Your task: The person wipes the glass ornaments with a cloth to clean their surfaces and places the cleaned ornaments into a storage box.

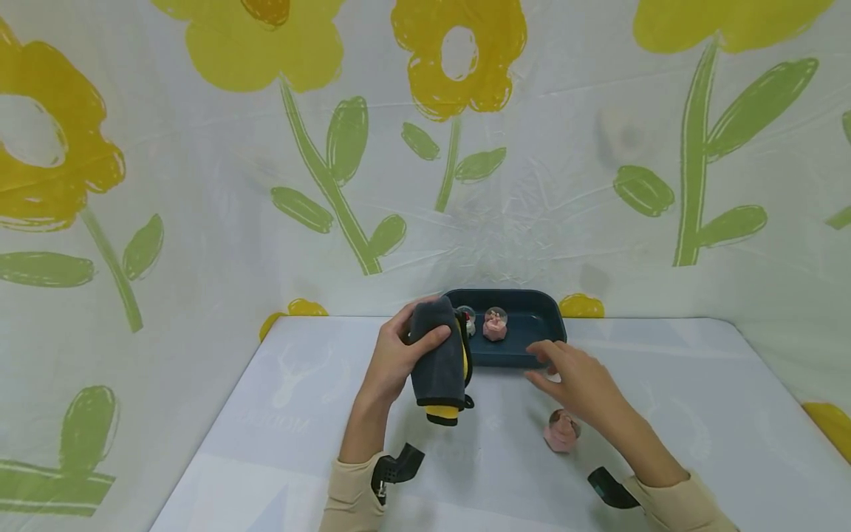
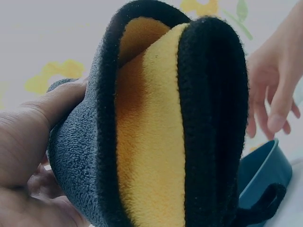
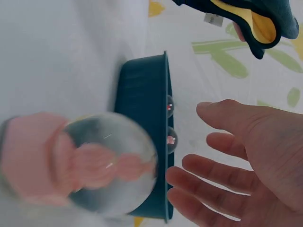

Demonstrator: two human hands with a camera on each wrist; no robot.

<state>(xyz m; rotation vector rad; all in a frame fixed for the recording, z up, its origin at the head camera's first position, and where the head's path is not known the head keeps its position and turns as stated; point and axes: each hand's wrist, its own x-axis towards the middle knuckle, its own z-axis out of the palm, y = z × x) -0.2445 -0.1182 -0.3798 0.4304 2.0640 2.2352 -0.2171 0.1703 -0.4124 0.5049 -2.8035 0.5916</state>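
Observation:
My left hand point(image 1: 397, 351) grips a folded towel point(image 1: 435, 362) with a grey face, a yellow face and black edging. In the left wrist view the yellow layer of the towel point(image 2: 158, 127) shows between its dark folds. My right hand point(image 1: 588, 384) has loosely spread fingers with nothing between them, near the front right corner of a dark blue tray point(image 1: 512, 362). Below that hand, a small snow globe point(image 1: 561, 434) with a pink base stands on the table; it looms large in the right wrist view point(image 3: 111, 165).
Inside the tray are a pink-based snow globe point(image 1: 495, 325) and another globe point(image 1: 467, 319) partly hidden by the towel. The tray stands at the back of the white table point(image 1: 279, 458), against a flower-printed curtain point(image 1: 565, 170).

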